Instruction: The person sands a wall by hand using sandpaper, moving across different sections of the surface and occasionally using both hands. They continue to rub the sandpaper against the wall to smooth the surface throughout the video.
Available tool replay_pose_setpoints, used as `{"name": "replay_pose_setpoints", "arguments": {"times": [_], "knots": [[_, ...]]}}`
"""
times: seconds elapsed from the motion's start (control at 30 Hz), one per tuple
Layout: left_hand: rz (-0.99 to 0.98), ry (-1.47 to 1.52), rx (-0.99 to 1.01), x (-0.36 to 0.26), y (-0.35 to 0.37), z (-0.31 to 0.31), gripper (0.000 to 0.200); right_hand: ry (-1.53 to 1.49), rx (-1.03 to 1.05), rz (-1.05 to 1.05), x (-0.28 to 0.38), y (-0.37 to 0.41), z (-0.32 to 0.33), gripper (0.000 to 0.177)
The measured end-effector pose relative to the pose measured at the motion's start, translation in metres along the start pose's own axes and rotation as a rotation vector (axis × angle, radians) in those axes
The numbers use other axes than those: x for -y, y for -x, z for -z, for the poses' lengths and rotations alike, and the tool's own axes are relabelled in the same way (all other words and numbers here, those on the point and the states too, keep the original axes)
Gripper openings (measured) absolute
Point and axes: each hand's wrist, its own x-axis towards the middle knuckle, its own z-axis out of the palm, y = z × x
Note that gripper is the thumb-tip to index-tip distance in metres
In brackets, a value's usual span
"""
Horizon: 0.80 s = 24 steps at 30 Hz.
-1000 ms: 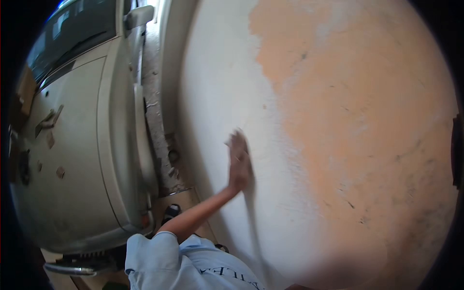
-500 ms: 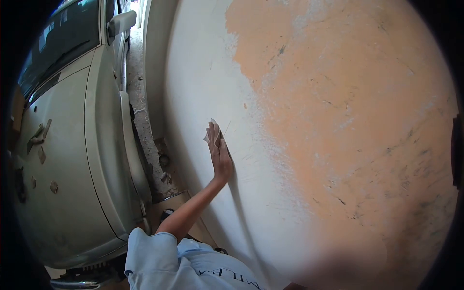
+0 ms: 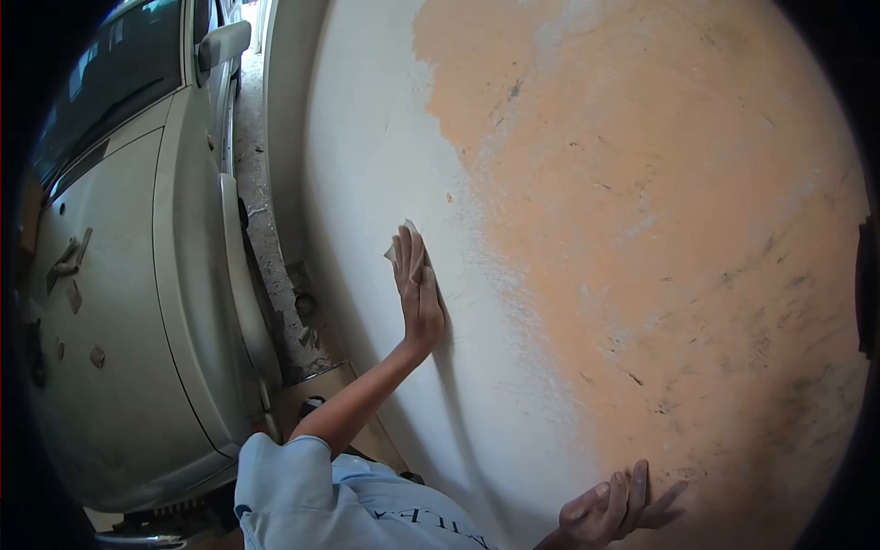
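My left hand [image 3: 420, 298] presses flat on the white part of the wall [image 3: 367, 137], fingers pointing up. Under its fingers is a thin pale sheet [image 3: 391, 251], perhaps sandpaper, whose corners show beyond the fingertips. My right hand [image 3: 610, 506] is low in the view, by the lower edge of the orange patch [image 3: 642, 275]. Its fingers are partly spread, and nothing shows in them. Whether its fingertips touch the wall I cannot tell.
A car [image 3: 110, 275] stands at the left, with a tool [image 3: 64, 261] and several small scraps on its hood. Between car and wall runs a narrow strip of floor [image 3: 252, 183] with debris. The car's side mirror [image 3: 225, 44] juts toward the wall.
My right hand has come into view at the bottom right, where only a dark blur showed. My left hand stays against the wall with the sheet, and the view has shifted slightly.
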Motion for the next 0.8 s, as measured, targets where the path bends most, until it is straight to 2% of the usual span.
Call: {"name": "replay_pose_setpoints", "arguments": {"times": [0.1,0.17,0.27,0.3,0.4,0.43,0.5,0.57,0.6,0.63,0.7,0.77,0.8], "knots": [[-0.120,-0.080,0.133,-0.007,0.062,0.000,0.053,-0.015,0.000,0.009,0.000,0.000,0.000,0.016],[-0.119,-0.021,0.261,-0.015,0.116,0.005,0.054,-0.025,-0.012,0.012,0.002,-0.001,-0.001,0.016],[-0.150,-0.084,0.348,0.018,0.109,0.017,0.055,-0.030,-0.019,0.010,0.001,-0.001,-0.002,0.015],[-0.083,-0.007,0.287,0.024,0.086,0.018,0.056,-0.033,-0.019,0.002,0.001,0.000,-0.001,0.015],[0.107,-0.034,0.110,0.013,0.004,0.022,0.046,0.003,0.017,0.003,0.001,-0.001,0.002,0.015],[0.087,-0.056,0.098,0.011,0.005,0.017,0.047,0.008,0.016,-0.002,0.001,-0.001,0.002,0.015],[0.047,-0.107,0.061,0.007,0.025,0.006,0.047,0.009,0.011,-0.003,0.000,-0.001,0.002,0.015],[-0.096,-0.093,0.184,0.015,0.082,0.007,0.055,-0.002,-0.008,-0.013,0.001,-0.002,0.000,0.016],[-0.038,-0.063,0.260,0.010,0.115,0.009,0.059,-0.010,-0.014,-0.014,0.001,-0.002,0.000,0.016],[-0.092,0.002,0.303,0.004,0.129,0.014,0.059,-0.021,-0.018,-0.009,0.001,-0.002,0.000,0.016],[-0.144,-0.048,0.317,0.023,0.120,0.017,0.057,-0.040,-0.034,-0.001,0.001,-0.001,-0.001,0.016],[-0.203,-0.101,0.188,0.035,0.063,0.013,0.051,-0.030,-0.030,0.013,0.001,-0.001,-0.002,0.017],[-0.059,-0.075,0.127,0.027,0.021,0.015,0.049,-0.020,-0.025,0.018,0.000,-0.001,-0.001,0.017]]}}
